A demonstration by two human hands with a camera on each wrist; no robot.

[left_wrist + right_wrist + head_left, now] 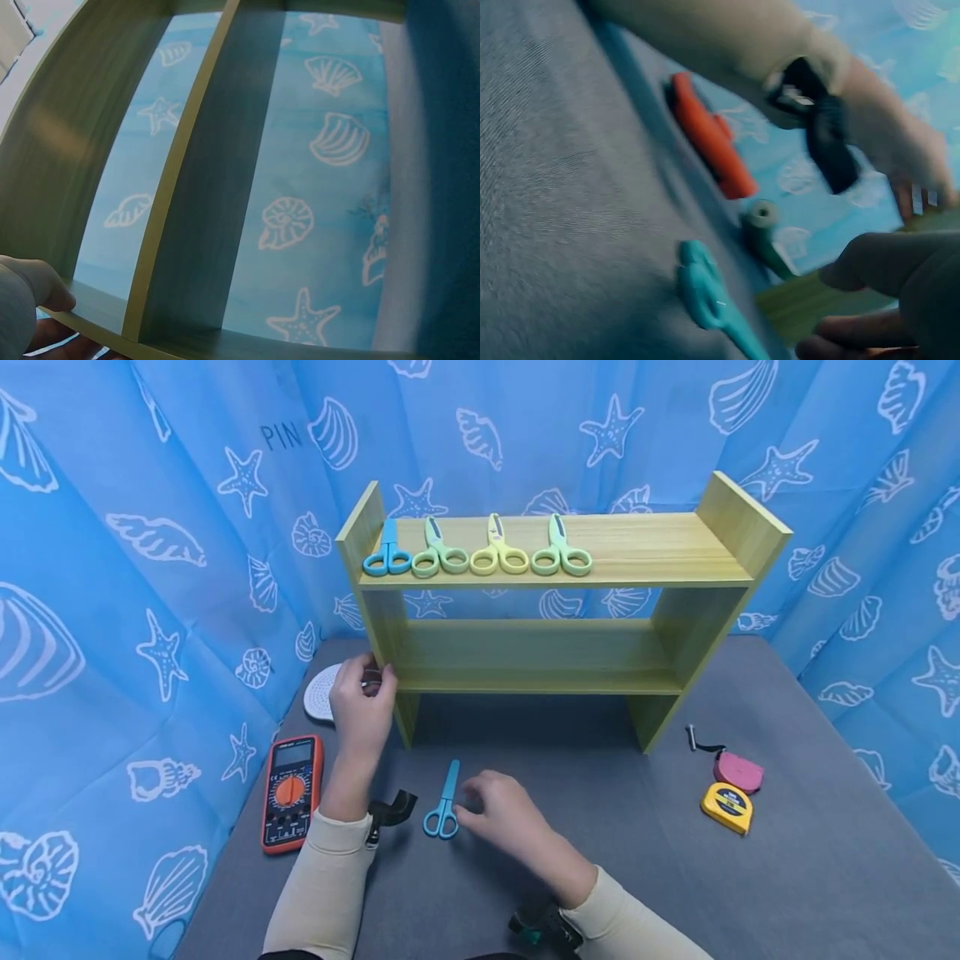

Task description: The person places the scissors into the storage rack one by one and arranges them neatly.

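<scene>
A two-tier wooden shelf (637, 543) stands on the grey table. My left hand (360, 706) grips the edge of its left side panel; in the left wrist view the thumb (54, 289) lies inside the panel and the fingers outside. Blue scissors (450, 785) lie on the table in front of the shelf, blade pointing toward it. Just right of their handles is my right hand (504, 814), fingers loosely bent, holding nothing. The same scissors (697, 289) appear below the right fingers in the right wrist view. Along the top tier lie blue scissors (387, 550) and several green and yellow pairs (498, 550).
An orange multimeter (290, 789) lies left of my left forearm, with a white perforated round thing (321, 693) behind it. To the right are a pink tape measure (738, 772) with a black strap and a yellow tape measure (727, 807). A blue shell-print curtain (480, 435) hangs behind.
</scene>
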